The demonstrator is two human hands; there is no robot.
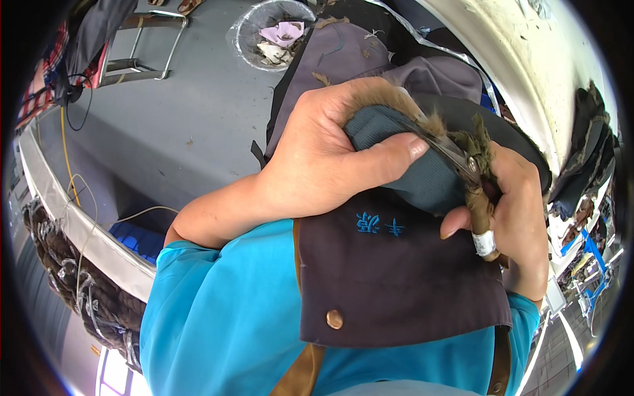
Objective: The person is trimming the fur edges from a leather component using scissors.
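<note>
My left hand [330,155] grips a dark teal ribbed fabric piece [422,178] edged with brown fur [396,99], thumb pressed across its front. My right hand [512,218] is closed on scissors [462,165] with brown wrapped handles and a white taped band; the blades lie against the furry edge of the fabric. Both hands are held close over my dark apron [396,277] with blue embroidery and a brass snap, worn over a bright blue shirt [224,317].
A clear plastic-lined bin [271,33] with scraps stands on the grey floor [172,125] ahead. A metal chair frame [142,46] is at upper left. Dark garments [370,46] pile beyond my hands. Fur bundles [72,277] hang at left.
</note>
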